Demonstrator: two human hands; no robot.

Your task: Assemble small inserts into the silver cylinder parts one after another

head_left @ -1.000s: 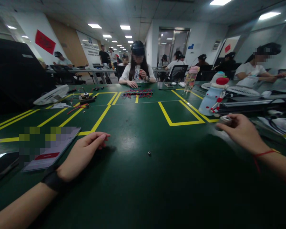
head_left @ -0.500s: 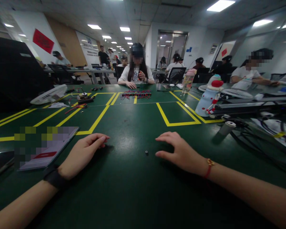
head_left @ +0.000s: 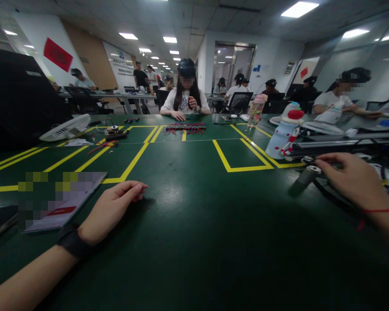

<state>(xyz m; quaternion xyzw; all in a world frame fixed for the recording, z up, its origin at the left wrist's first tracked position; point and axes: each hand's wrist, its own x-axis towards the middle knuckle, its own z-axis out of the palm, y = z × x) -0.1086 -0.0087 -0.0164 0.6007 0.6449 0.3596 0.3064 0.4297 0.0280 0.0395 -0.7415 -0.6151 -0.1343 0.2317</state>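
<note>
The grey metallic cylinder (head_left: 307, 176), axis upright, stood left of the right hand (head_left: 352, 178), grip indeterminable; the left hand (head_left: 114, 206), curled closed, lay farther.

Your left hand (head_left: 112, 211) is loosely curled, thumb against the index finger, its forearm (head_left: 29, 278) slanting in from the lower left. Your right hand (head_left: 356, 179) is out to the right, thumb and fingertips close together.

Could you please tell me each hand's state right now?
Left hand: loosely closed, nothing visible in it.
Right hand: beside the metal cylinder; whether closed on anything cannot be told.
</note>
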